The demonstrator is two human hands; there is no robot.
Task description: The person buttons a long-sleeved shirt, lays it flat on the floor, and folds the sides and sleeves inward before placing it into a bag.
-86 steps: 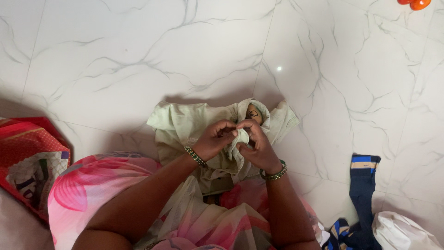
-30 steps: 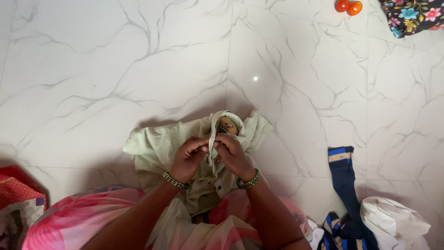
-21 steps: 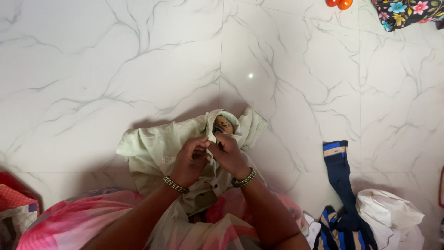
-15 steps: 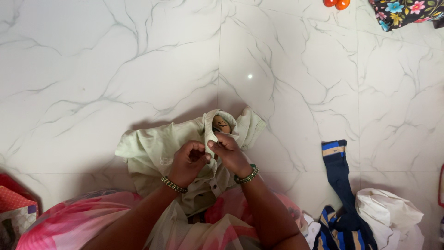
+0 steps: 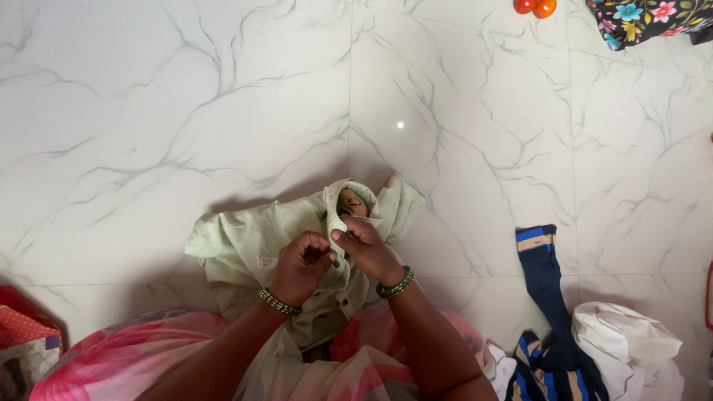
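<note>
A pale green buttoned shirt (image 5: 245, 241) lies crumpled on the white marble floor in front of my lap, its collar with a brown label (image 5: 350, 200) at the top. My left hand (image 5: 301, 263) and my right hand (image 5: 365, 249) meet at the shirt's front placket just below the collar. Both pinch the fabric there, fingertips touching. Each wrist wears a beaded bangle.
A navy garment with blue and tan stripes (image 5: 548, 275) and a white cloth (image 5: 627, 349) lie at the right. A floral fabric (image 5: 646, 16) and two small orange-red balls (image 5: 535, 7) sit at the top right. A red patterned bag (image 5: 22, 334) is at the lower left.
My hands have stayed on the shirt's placket near the collar, shifting grip slightly. The view drifted, so the shirt sits a little more to the left.
</note>
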